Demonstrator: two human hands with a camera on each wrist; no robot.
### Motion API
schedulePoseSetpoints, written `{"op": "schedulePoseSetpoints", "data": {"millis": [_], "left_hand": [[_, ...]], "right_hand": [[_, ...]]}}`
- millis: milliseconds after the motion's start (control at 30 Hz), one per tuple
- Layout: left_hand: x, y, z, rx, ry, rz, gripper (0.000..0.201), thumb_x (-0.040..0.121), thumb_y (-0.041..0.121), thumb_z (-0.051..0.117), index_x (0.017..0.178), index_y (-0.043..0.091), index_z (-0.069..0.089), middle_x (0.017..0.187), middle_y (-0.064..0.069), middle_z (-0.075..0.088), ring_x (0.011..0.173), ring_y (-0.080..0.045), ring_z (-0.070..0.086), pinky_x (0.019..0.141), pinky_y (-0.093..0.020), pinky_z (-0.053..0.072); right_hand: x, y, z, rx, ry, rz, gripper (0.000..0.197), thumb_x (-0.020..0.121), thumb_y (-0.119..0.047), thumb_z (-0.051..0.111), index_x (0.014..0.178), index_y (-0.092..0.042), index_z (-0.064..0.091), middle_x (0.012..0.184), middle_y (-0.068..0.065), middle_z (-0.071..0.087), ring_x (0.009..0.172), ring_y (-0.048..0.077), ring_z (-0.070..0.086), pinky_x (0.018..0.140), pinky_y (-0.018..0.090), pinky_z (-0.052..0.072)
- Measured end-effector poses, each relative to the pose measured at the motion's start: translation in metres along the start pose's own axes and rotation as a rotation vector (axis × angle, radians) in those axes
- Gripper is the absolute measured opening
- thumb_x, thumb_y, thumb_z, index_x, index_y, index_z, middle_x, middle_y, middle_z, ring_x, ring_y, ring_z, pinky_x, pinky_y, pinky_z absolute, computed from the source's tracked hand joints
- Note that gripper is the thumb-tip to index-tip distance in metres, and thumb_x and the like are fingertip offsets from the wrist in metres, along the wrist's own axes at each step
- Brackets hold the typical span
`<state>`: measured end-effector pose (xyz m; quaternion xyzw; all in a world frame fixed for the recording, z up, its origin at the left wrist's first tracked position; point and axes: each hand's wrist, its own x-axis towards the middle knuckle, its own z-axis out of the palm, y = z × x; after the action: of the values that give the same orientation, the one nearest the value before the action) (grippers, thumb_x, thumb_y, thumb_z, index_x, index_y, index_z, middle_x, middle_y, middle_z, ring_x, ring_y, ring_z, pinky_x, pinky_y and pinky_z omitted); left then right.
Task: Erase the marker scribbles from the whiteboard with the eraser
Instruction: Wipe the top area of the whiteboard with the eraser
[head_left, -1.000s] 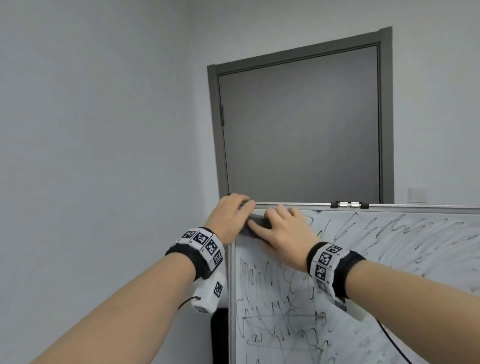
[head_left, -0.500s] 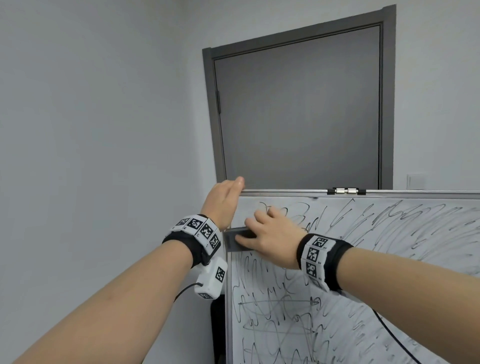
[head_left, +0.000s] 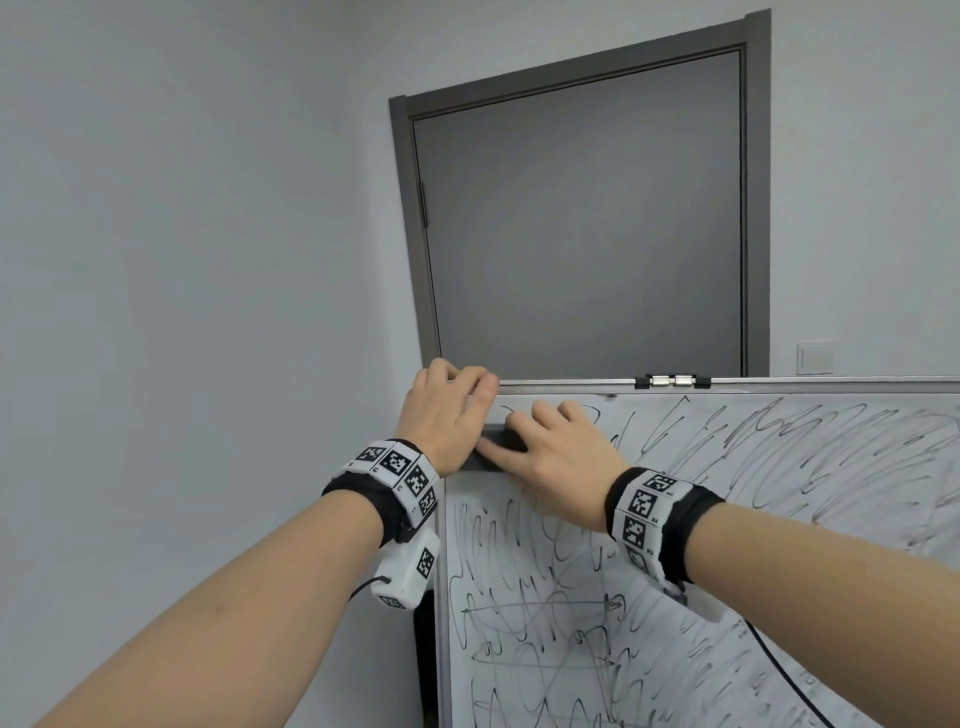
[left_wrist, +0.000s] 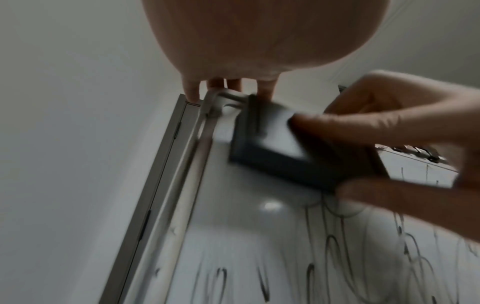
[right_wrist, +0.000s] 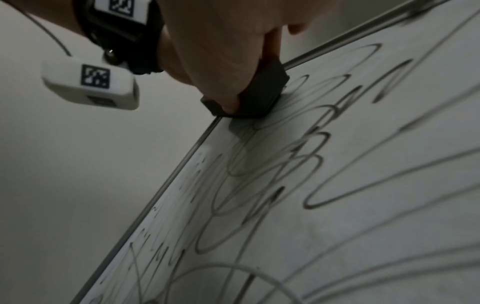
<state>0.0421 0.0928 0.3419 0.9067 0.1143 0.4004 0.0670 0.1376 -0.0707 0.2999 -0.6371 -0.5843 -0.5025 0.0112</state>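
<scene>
The whiteboard stands upright, covered in black marker scribbles. My right hand grips the dark eraser and presses it flat on the board near the top left corner, a little under the top rail. My left hand holds that corner, its fingers curled over the rail. In the left wrist view the eraser is pinched by the right hand's fingers, and the left fingertips hook over the frame. The right wrist view shows the eraser against the board.
A grey door stands behind the board, with a wall switch to its right. A clip sits on the top rail. A plain wall fills the left. The board's left frame edge runs down beside my left wrist camera.
The eraser went down from the top rail, then came partway back up. The left hand's fingers, straighter half a second ago, now curl over the rail.
</scene>
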Motion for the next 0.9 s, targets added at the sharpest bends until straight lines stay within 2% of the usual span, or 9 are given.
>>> {"op": "schedulePoseSetpoints", "data": {"millis": [67,133,267,300,433,500,567,733,900], "left_hand": [[-0.002,0.000,0.002,0.022,0.005,0.005,0.078,0.088,0.067,0.003,0.135,0.034,0.055,0.113,-0.004,0.046,0.114,-0.025,0.041,0.108,-0.037,0.032],[-0.003,0.004,0.000,0.047,-0.007,0.002,0.080,0.086,0.067,0.000,0.133,0.035,0.057,0.114,-0.003,0.045,0.116,-0.024,0.039,0.113,-0.040,0.027],[-0.003,0.012,0.001,0.085,-0.024,-0.038,0.085,0.085,0.066,-0.007,0.129,0.033,0.059,0.110,0.002,0.040,0.116,-0.023,0.037,0.117,-0.049,0.019],[-0.003,0.012,0.003,0.097,-0.025,-0.036,0.085,0.086,0.065,-0.007,0.129,0.033,0.059,0.109,0.003,0.039,0.117,-0.023,0.037,0.117,-0.050,0.019],[-0.006,0.016,0.007,0.084,0.034,-0.036,0.078,0.088,0.065,0.000,0.123,0.032,0.060,0.106,0.003,0.039,0.115,-0.021,0.037,0.116,-0.050,0.020],[-0.007,0.018,0.008,0.052,0.066,-0.046,0.076,0.088,0.065,0.003,0.123,0.032,0.062,0.106,0.003,0.041,0.112,-0.019,0.037,0.115,-0.050,0.023],[-0.007,0.017,0.007,0.028,0.076,-0.063,0.076,0.088,0.066,0.004,0.123,0.034,0.063,0.108,0.003,0.044,0.113,-0.019,0.038,0.114,-0.049,0.024],[-0.005,0.014,0.006,0.028,0.039,-0.085,0.077,0.088,0.068,0.001,0.123,0.038,0.063,0.110,0.005,0.046,0.117,-0.019,0.041,0.116,-0.052,0.020],[-0.003,0.017,0.007,-0.064,0.053,-0.120,0.078,0.086,0.071,0.003,0.123,0.039,0.064,0.117,0.006,0.055,0.123,-0.020,0.039,0.116,-0.051,0.021]], "right_hand": [[-0.004,0.012,-0.004,0.019,0.043,0.112,0.056,0.081,-0.017,0.059,0.135,-0.026,0.051,0.099,0.008,0.052,0.082,0.027,0.041,0.067,0.039,0.030],[-0.014,0.016,-0.003,0.038,0.043,0.127,0.053,0.084,-0.019,0.060,0.135,-0.028,0.051,0.100,0.008,0.052,0.082,0.027,0.041,0.068,0.040,0.033],[-0.043,0.004,0.007,0.026,-0.118,-0.147,0.054,0.082,-0.020,0.057,0.134,-0.030,0.050,0.100,0.006,0.049,0.084,0.027,0.042,0.071,0.042,0.036],[-0.045,0.003,0.007,0.012,-0.136,-0.159,0.054,0.082,-0.020,0.055,0.135,-0.030,0.050,0.100,0.006,0.049,0.085,0.027,0.043,0.071,0.042,0.036],[-0.033,0.021,-0.007,0.010,-0.032,0.111,0.060,0.077,-0.012,0.042,0.135,-0.027,0.050,0.102,0.008,0.052,0.084,0.028,0.042,0.070,0.040,0.034],[-0.028,0.027,-0.013,0.025,0.000,0.196,0.060,0.078,-0.013,0.044,0.136,-0.027,0.051,0.103,0.008,0.053,0.084,0.028,0.042,0.070,0.040,0.034],[-0.028,0.026,-0.012,0.026,0.002,0.157,0.058,0.079,-0.013,0.049,0.136,-0.027,0.051,0.101,0.008,0.051,0.083,0.028,0.041,0.069,0.039,0.033],[-0.031,0.016,-0.004,-0.006,-0.046,-0.081,0.055,0.079,-0.015,0.058,0.132,-0.027,0.054,0.096,0.007,0.050,0.082,0.027,0.041,0.068,0.040,0.033],[-0.014,0.029,-0.016,0.004,0.025,0.175,0.055,0.081,-0.017,0.058,0.136,-0.023,0.051,0.098,0.010,0.049,0.083,0.028,0.039,0.069,0.039,0.032]]}}
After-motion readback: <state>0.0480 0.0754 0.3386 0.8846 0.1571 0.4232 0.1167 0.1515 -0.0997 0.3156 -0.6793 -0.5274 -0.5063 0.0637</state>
